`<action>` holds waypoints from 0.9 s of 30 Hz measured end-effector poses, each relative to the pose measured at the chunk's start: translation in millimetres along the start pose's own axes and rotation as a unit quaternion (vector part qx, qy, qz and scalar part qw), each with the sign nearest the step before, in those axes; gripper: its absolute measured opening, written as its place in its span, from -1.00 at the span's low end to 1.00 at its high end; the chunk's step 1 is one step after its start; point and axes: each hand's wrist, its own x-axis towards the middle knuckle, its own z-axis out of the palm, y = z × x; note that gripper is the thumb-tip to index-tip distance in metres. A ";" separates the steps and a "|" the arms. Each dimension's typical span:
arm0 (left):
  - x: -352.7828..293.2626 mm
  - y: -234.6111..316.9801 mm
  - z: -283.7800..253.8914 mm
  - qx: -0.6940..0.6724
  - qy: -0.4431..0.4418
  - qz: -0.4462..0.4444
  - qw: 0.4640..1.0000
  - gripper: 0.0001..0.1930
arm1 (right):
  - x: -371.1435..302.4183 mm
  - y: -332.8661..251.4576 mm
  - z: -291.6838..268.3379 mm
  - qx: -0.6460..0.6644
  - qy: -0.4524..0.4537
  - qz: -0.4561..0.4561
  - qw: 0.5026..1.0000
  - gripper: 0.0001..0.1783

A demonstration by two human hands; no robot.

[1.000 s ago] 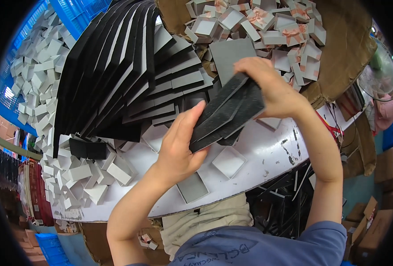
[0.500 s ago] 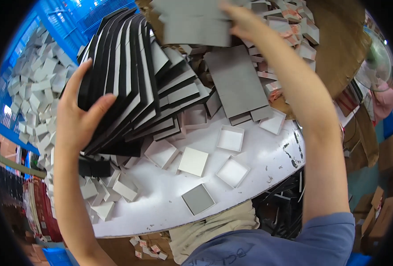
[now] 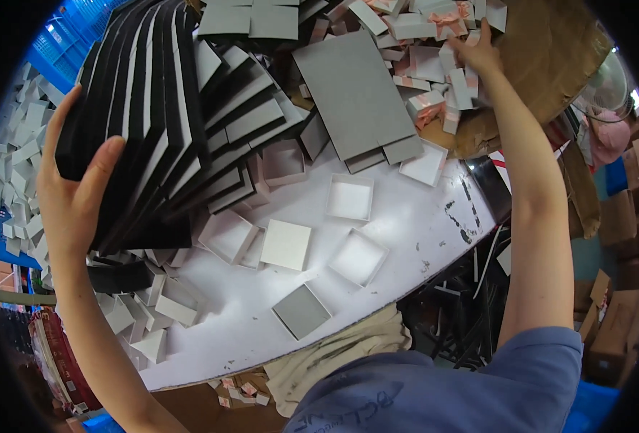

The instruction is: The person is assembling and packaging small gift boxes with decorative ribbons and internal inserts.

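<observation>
My left hand (image 3: 74, 191) is at the left end of a leaning stack of black foam sheets (image 3: 135, 108) with white and grey layers, its thumb and fingers spread around the edge. My right hand (image 3: 480, 56) reaches to the far right, fingers apart, over a heap of small white boxes with pink ribbon bows (image 3: 429, 107). Nothing shows in its grasp. A grey scored sheet (image 3: 251, 20) lies at the far middle, beyond the fanned sheets. Another stack of grey sheets (image 3: 355, 94) rests between the black stack and the bow boxes.
Several small open white box parts (image 3: 350, 196) lie on the white table (image 3: 406, 249), one with a grey insert (image 3: 301, 312). A blue crate (image 3: 63, 36) and many white boxes (image 3: 20, 162) stand at the left. Brown cardboard (image 3: 550, 50) lies at the right, near a fan (image 3: 608, 86).
My right hand has let go of the grey sheet and moved right to the bow boxes. My left hand stays at the black stack. The whole view has shifted.
</observation>
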 end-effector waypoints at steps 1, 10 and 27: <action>0.1 -1.9 2.0 0.014 -0.009 -0.004 1.000 -0.44 | -12.4 9.6 0.6 0.068 -0.081 -0.024 0.994 0.14; -35.2 29.4 -3.8 0.158 0.153 0.190 0.957 -0.32 | -105.2 -50.6 -3.7 0.251 -0.065 -0.147 0.954 -0.45; -275.2 98.9 90.6 -0.330 -0.170 -0.176 0.912 -0.16 | -378.7 -140.6 -106.5 0.663 -0.622 0.140 0.393 -0.90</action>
